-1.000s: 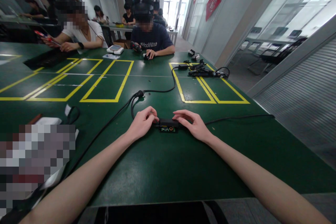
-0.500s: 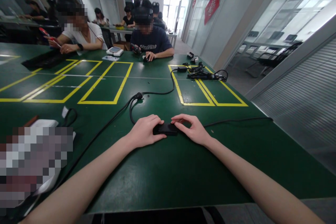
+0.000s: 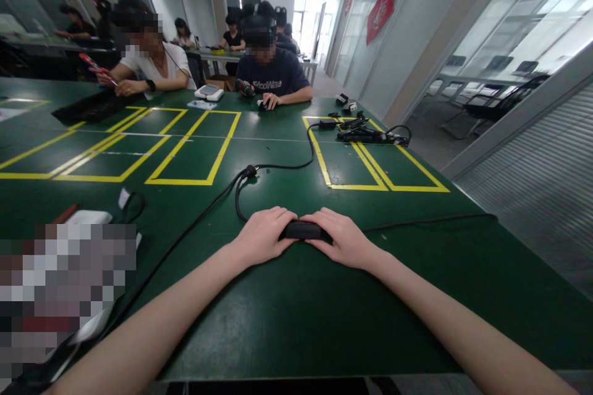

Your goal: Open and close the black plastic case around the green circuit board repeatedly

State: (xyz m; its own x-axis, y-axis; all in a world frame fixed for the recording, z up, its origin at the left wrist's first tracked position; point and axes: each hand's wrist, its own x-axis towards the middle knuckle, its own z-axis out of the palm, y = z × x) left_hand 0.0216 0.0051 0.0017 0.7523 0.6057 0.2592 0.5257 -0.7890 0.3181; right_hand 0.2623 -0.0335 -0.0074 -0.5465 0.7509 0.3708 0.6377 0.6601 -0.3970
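Case, long axis running left to right, lies between left hand and right hand, equally near; both hands' fingers clasp its opposite ends.

Right fingers now clasping the black case — circuit board hidden, gap to left fingers narrower
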